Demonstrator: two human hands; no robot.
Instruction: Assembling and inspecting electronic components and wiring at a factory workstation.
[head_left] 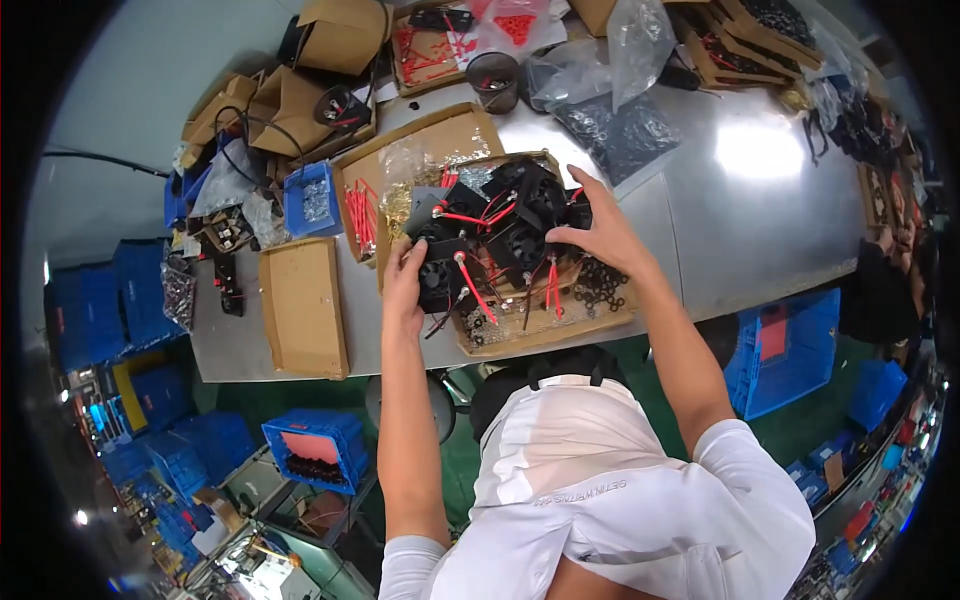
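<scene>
A shallow cardboard tray [545,330] on the grey table holds a pile of small black cooling fans [505,215] with red and black wires, plus black rings. My left hand [405,280] grips a black fan [438,278] at the pile's left edge. My right hand [600,232] rests on the right side of the pile with fingers spread over the fans; whether it holds one is hidden.
A flat cardboard piece [303,305] lies left of the tray. Behind stand a small blue bin [312,200], a cardboard lid with red wires [362,215], open boxes [300,105], a dark cup [495,80] and plastic bags [620,120]. Blue crates [785,350] sit on the floor.
</scene>
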